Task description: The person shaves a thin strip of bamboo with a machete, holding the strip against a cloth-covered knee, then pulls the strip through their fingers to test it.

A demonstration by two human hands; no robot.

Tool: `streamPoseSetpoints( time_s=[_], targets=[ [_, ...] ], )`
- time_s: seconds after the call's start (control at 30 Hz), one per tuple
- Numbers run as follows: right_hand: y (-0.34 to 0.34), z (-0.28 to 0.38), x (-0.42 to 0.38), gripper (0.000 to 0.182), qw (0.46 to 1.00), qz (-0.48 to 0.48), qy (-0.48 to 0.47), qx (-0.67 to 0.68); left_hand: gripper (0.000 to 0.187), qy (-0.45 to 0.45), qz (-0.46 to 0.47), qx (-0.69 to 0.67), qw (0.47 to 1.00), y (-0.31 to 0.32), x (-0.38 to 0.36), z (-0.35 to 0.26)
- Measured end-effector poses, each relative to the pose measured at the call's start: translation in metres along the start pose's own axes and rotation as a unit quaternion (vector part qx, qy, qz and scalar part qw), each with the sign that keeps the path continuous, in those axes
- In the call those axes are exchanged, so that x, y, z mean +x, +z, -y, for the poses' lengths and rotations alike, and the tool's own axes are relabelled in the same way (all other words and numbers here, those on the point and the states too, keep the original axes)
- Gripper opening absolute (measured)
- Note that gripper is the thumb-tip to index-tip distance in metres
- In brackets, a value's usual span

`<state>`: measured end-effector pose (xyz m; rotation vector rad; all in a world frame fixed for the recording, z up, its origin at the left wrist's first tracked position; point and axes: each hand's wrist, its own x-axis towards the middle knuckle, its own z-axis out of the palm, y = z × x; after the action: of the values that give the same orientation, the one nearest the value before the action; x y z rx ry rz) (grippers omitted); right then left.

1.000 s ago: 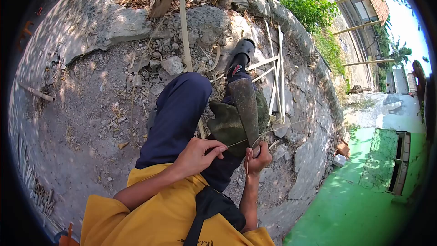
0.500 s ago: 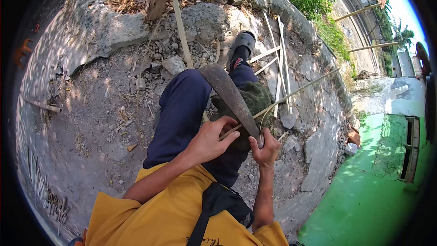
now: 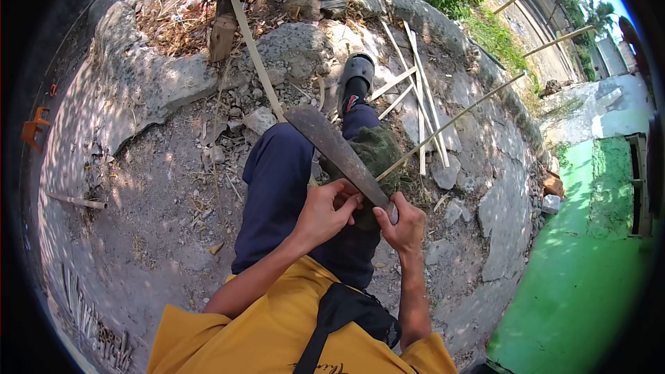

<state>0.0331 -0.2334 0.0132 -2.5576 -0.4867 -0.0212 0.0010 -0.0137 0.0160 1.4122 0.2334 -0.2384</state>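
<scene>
Blade work on a thin bamboo strip (image 3: 450,123), done over the knee. Right hand (image 3: 404,224) is closed around the handle of a broad, dull machete (image 3: 332,149), whose blade runs up and left across the lap toward the far ground. Left hand (image 3: 324,211) sits just beside it, fingers curled and pinched at the near end of the strip where it meets the blade; the exact grip there is partly hidden by the fingers. Strip runs from that point up and to the right, well out over the broken concrete, its far end free. A green cloth pad (image 3: 377,156) lies on the navy trouser leg (image 3: 277,187) under the blade. Judged from this, the shaving or splitting stands at the near end of the strip, with most of its length beyond the blade; how much is already worked cannot be told. Several pale finished-looking slats (image 3: 419,90) lie on the rubble beyond the sandal (image 3: 357,73), and a longer slat (image 3: 256,59) lies far left of the knee.
</scene>
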Motion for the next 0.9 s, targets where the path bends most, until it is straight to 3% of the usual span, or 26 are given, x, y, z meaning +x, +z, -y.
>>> streamPoseSetpoints(
  time_s=[0.13,0.2,0.53,0.9],
  targets=[
    [0.0,-0.003,0.002,0.054,1.0,0.0,0.007,0.008,0.014,0.002,0.001,-0.007,1.0,0.006,0.008,0.01],
    [-0.003,-0.004,0.002,0.054,1.0,0.02,0.013,0.002,0.013,0.088,-0.046,-0.001,0.995,0.012,0.009,0.017],
    [0.002,0.014,0.0,0.054,0.998,-0.021,0.05,-0.012,0.014,0.075,-0.065,0.022,0.995,0.013,-0.004,0.022],
    [0.001,0.008,-0.004,0.054,0.999,-0.006,0.038,-0.018,0.014,0.153,-0.103,0.072,0.98,0.021,0.003,0.015]
  ],
)
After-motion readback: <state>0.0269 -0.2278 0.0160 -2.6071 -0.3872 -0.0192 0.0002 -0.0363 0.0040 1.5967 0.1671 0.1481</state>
